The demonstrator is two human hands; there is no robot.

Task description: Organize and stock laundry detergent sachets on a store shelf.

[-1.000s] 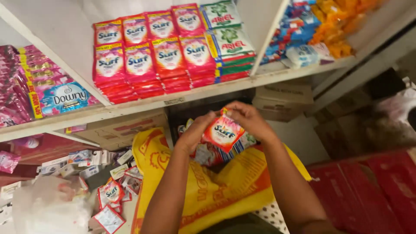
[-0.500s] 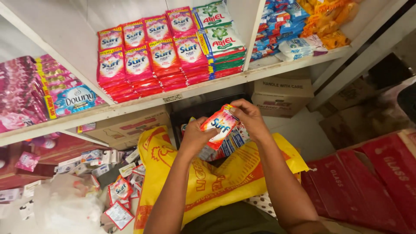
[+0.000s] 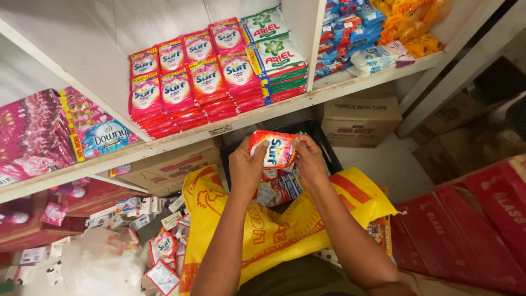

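Here, the left hand (image 3: 246,164) pinches the left edge of a red detergent sachet (image 3: 275,149), and the right hand (image 3: 309,160) closes on its right edge. Its long axis runs hand to hand, below the shelf's front edge (image 3: 181,143). Underneath, the yellow sack (image 3: 263,230) half hides more sachets.

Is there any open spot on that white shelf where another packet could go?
Bare shelf board shows right of the white divider, in front of the blue packets. Left of it, red sachet stacks and green-and-white packs crowd the shelf. Both hands hold a red sachet.
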